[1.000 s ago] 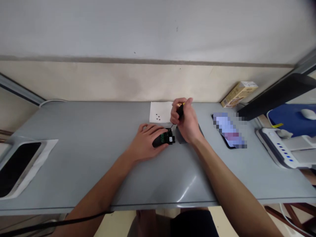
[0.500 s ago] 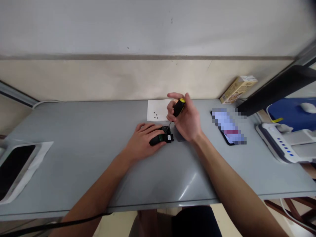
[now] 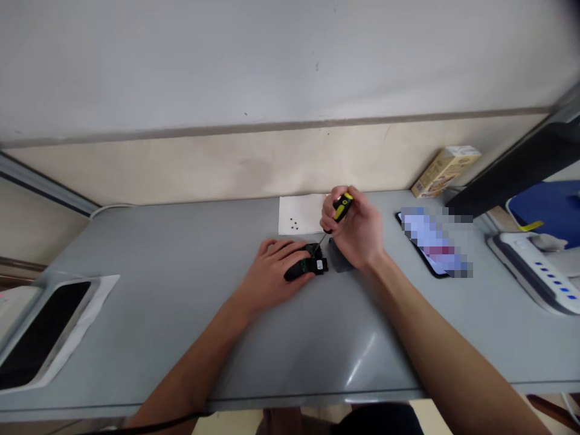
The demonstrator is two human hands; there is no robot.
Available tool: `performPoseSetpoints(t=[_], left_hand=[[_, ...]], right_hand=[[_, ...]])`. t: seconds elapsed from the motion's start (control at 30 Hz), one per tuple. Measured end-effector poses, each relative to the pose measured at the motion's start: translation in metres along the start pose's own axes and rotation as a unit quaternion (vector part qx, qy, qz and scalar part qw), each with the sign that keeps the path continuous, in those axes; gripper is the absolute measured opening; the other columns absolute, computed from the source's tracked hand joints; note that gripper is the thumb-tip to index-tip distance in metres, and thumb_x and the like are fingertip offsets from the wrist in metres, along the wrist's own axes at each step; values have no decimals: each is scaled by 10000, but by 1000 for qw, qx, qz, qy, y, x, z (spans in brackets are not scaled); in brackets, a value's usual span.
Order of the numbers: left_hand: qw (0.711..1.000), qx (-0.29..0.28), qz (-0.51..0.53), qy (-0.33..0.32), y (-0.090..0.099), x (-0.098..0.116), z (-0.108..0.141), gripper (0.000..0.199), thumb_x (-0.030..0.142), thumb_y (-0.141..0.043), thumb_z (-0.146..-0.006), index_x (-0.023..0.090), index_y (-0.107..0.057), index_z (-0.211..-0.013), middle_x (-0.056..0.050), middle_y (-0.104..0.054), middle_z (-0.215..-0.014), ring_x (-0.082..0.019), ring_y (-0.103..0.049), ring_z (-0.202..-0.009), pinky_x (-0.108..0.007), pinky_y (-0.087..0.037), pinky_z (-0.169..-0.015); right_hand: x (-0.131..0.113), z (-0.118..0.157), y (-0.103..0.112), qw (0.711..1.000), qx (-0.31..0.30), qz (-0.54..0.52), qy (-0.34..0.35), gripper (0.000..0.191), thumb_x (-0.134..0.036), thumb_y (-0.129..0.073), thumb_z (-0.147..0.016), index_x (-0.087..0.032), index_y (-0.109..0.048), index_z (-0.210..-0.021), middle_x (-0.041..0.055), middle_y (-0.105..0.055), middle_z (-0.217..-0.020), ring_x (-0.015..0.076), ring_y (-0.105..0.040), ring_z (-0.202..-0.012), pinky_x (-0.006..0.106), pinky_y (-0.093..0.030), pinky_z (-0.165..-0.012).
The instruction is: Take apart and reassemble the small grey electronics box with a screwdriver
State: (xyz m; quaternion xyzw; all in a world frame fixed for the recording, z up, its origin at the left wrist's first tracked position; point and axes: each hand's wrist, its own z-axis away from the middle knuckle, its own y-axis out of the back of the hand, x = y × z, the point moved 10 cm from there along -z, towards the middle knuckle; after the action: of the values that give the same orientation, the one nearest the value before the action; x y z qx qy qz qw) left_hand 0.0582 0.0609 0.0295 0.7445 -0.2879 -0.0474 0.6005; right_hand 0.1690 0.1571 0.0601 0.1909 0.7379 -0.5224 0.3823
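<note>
Left hand point(image 3: 276, 275): fingers spread over a small black device point(image 3: 304, 266), the thumb along its near edge, pressing it to the gray desk point(image 3: 181, 302). The device lies near the middle of the desk, below the white paper; its body is rounded at the left end and blocky at the right, with green circuitry exposed between. A small white label point(image 3: 319, 264) sits on the blocky end, its dark mark too small to read.

Right hand point(image 3: 353, 226): fingers curled around a screwdriver point(image 3: 343, 207) with a black and yellow handle, held at a slant; its thin metal shaft runs down to the device. A dark gray flat-sided object point(image 3: 339, 256) lies partly under this hand, just beside the device.

White paper point(image 3: 301, 215): flat, matte, bearing small dark pieces point(image 3: 293, 224) in a loose cluster.

Right side: a phone point(image 3: 430, 241) with its lit screen pixelated, hence unreadable; a beige carton point(image 3: 445, 171) leaning near the wall, its print too blurred to read; a white power strip point(image 3: 534, 272) with a row of blue marks.

Desk surface: smooth and glossy, with a pale streak of reflected light near the front edge.
</note>
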Motion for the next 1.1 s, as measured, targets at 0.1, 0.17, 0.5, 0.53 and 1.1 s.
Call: performPoseSetpoints(t=[0.1, 0.17, 0.5, 0.53, 1.1], left_hand=[[1000, 13, -1, -6, 2, 1, 1, 269, 440, -613, -995, 291, -686, -1206, -31, -663, -1407, -253, -595, -1301, -470, -369, -1116], [1000, 18, -2, -10, 2, 1, 1, 271, 434, -617, -995, 286, -682, -1212, -34, -662, -1407, -252, -592, -1307, -465, -374, -1114], [999, 41, -10, -27, 4, 3, 2, 268, 418, -633, -987, 283, -692, -1211, -38, -688, -1367, -251, -619, -1266, -461, -388, -1089], [999, 43, -10, -27, 4, 3, 2, 267, 413, -635, -986, 283, -693, -1212, -39, -689, -1365, -250, -622, -1261, -460, -390, -1088], [1000, 8, -1, -26, 1, 3, 1, 257, 407, -582, -1016, 286, -672, -1224, -52, -654, -1410, -262, -594, -1292, -479, -372, -1101]], right_hand=[[0, 2, 1, 1000, 3, -27, -2, 264, -467, -698, -903, -230, -582, -890, -2, -548, -881, 106, -580, -733, 271, -496, -678], [1, 3, 1, 1000, 3, -16, 1, 300, -410, -774, -851, -227, -536, -836, -4, -581, -954, 105, -616, -778, 266, -505, -701], [-4, 1, 4, 997, 43, 58, 29, 442, -690, -532, -924, -254, -573, -867, -31, -452, -670, 114, -448, -538, 279, -402, -520], [-4, 0, 5, 998, 38, 48, 29, 405, -650, -569, -923, -249, -583, -865, -15, -505, -731, 119, -510, -599, 283, -442, -576], [-61, 17, 50, 866, 246, 385, 204, 415, -608, -431, -999, -227, -582, -930, 9, -555, -842, 144, -525, -749, 292, -428, -679]])
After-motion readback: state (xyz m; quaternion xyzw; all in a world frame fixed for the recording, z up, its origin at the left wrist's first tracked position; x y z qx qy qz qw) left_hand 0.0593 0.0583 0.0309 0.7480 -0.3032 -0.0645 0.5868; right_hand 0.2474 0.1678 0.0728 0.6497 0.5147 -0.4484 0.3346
